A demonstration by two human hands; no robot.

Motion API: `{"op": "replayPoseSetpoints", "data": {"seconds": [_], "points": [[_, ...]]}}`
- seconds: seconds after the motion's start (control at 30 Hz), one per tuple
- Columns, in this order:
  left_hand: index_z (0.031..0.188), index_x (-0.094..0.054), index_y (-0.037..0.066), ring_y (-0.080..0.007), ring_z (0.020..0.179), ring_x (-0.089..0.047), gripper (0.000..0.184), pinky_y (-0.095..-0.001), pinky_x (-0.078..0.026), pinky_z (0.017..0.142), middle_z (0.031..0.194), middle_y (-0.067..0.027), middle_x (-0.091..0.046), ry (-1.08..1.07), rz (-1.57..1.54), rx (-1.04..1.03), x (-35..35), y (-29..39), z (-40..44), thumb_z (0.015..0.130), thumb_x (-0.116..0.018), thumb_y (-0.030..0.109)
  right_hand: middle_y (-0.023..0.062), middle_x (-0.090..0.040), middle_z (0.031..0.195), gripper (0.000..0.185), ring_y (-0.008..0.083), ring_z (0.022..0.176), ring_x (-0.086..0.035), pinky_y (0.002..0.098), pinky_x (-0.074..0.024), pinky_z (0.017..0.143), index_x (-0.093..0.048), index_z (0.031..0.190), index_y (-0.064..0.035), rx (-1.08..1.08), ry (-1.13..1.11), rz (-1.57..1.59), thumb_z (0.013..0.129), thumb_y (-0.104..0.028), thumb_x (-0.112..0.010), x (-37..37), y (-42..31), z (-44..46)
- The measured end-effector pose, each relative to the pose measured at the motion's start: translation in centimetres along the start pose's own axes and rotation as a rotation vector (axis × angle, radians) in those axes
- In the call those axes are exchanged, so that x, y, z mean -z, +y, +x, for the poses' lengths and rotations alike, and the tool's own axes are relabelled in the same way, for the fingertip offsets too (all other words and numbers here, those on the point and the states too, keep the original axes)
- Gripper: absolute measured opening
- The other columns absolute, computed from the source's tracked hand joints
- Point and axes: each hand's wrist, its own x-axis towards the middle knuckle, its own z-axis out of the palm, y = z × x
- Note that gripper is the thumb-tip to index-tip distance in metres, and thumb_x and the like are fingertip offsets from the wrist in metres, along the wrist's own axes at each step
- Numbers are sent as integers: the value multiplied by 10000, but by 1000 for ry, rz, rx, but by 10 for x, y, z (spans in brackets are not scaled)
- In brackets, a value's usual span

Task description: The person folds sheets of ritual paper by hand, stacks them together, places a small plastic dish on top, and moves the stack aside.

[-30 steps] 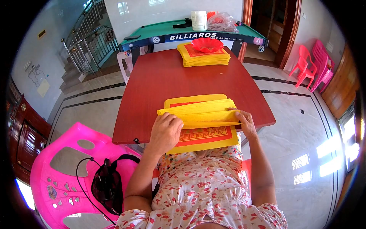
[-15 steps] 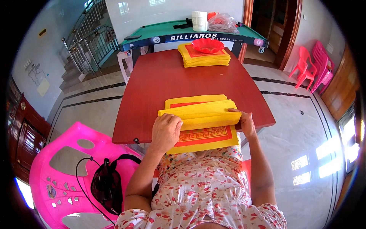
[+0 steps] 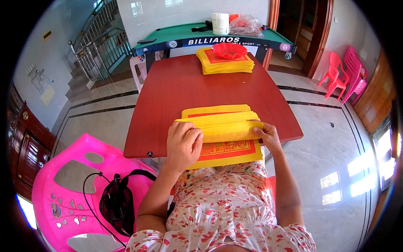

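A folded bundle of yellow paper (image 3: 226,126) lies across a flat yellow sheet with a red printed panel (image 3: 231,149), whose near edge hangs over the table's front edge. My left hand (image 3: 184,143) is closed on the bundle's left end, its fingers curled. At the right end, my right hand (image 3: 267,135) pinches the folded paper, thumb on the near side. Several folded layers show along the top of the bundle. Part of another red panel shows behind it.
The red-brown table (image 3: 176,88) bears a yellow paper stack (image 3: 226,67) with a red scalloped dish (image 3: 229,50) on top. Behind stands a billiard table (image 3: 180,34) with a white tub (image 3: 220,24). At left is a pink chair (image 3: 67,176) holding a black bag (image 3: 117,206).
The front flap of yellow paper has been folded up into a narrower roll. My right thumb has come over its near side, and my left hand has risen slightly.
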Motion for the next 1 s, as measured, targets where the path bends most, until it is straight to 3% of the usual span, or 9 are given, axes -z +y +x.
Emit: {"op": "replayPoseSetpoints", "data": {"seconds": [0.1,0.2,0.23,0.3,0.6,1.0], "points": [[782,-589,40,-240,709,-543,61,-371,-453,671,768,-65,-555,-59,-76,-17,3,6,-5,740,-630,54,66,-657,873,295,107,751,-633,266,-543,665,-617,1066,-7,6,2,39,874,-231,-599,0,1,0],[800,-608,28,-244,768,-584,113,-372,-478,709,793,-91,-584,-508,-250,-46,-4,7,-14,748,-643,122,48,-651,858,272,88,725,-611,253,-533,662,-621,1051,-8,-5,3,51,886,-220,-583,0,1,0],[800,-608,28,-244,768,-584,113,-372,-478,709,793,-91,-584,-506,-250,-45,-8,5,-17,748,-643,122,43,-648,854,272,83,718,-603,246,-528,648,-620,1050,-6,4,7,62,889,-221,-579,0,3,1],[860,-622,25,-259,850,-572,181,-365,-466,767,871,-99,-592,-730,-211,-35,-17,6,-24,741,-653,157,37,-645,851,272,78,710,-594,239,-523,635,-619,1049,-4,13,11,71,892,-222,-575,0,4,1],[1057,-612,57,-277,1046,-479,428,-383,-403,909,1060,-121,-531,-888,-143,-50,-20,8,-27,676,-713,222,22,-625,813,286,64,696,-577,228,-512,625,-626,1034,-2,23,13,1,895,-246,-572,3,7,2],[1089,-609,79,-282,1114,-414,477,-410,-356,956,1124,-129,-486,-952,-70,-55,-21,11,-27,669,-716,279,14,-635,818,280,61,715,-583,239,-518,651,-628,1036,-9,28,17,3,896,-245,-570,1,2,0]]}}
